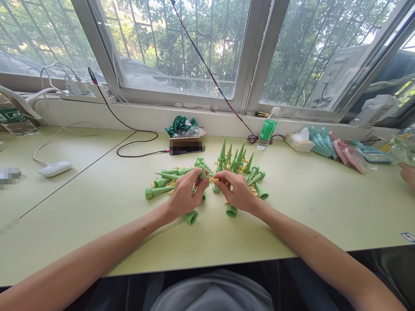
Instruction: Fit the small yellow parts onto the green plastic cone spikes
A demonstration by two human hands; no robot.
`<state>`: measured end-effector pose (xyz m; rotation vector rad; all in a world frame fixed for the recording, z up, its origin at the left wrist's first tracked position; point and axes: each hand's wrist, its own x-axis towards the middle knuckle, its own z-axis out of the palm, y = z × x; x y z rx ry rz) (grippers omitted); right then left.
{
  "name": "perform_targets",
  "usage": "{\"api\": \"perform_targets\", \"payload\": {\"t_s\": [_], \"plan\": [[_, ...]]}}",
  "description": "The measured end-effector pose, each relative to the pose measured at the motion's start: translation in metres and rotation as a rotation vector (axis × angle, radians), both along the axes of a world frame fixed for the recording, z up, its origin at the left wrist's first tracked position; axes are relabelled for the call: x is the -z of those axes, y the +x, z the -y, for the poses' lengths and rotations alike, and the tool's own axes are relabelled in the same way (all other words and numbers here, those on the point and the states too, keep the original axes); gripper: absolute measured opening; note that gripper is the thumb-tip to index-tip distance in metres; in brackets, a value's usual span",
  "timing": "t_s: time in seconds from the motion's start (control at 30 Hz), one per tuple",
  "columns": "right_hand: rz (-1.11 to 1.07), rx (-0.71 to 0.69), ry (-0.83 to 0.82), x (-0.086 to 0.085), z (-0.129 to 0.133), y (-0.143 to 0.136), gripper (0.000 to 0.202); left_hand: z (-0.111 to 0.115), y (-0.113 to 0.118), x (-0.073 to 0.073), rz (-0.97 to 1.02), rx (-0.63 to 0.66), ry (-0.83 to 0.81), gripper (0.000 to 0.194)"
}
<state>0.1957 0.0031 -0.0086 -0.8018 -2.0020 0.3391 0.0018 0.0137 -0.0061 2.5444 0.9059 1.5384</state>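
My left hand (pixel 185 193) is closed on a green plastic watering spike (pixel 203 174), its pointed tip up between thumb and fingers. Opposite it, my right hand (pixel 239 191) pinches a small yellow plastic valve (pixel 214 179) that meets or nearly meets the spike; whether the two are joined I cannot tell. Around both hands lie several more green spikes (pixel 158 191), with small yellow pieces scattered among them. Behind my right hand, a cluster of spikes (pixel 222 151) stands upright with tips up. Two wide ribbed ends (pixel 231 211) lie nearer the table edge, partly under my hands.
Along the window side of the table (pixel 129 242) are a small box with green wrapping (pixel 181 126), a water bottle (pixel 267 129), a tissue box (pixel 298 141) and bagged packets (pixel 348 151). A black cable (pixel 142 153) and white mouse (pixel 55 169) lie left. Another person's hand (pixel 407 173) shows at far right.
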Motion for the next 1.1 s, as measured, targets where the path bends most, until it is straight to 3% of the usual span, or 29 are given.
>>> {"api": "perform_targets", "payload": {"t_s": [0.27,0.6,1.1], "plan": [[0.048,0.052,-0.014,-0.0011,-0.0012,0.0010,0.025,-0.0003,-0.0004,0.0004,-0.013,0.011,-0.005,0.002],[0.011,0.030,0.020,0.0014,-0.0014,0.0007,0.015,-0.0011,0.0002,0.0007,0.003,-0.028,-0.021,0.007],[0.028,0.021,-0.022,-0.0022,0.0000,-0.0001,0.024,-0.0003,0.0005,0.0009,0.006,-0.025,-0.028,0.010]]}}
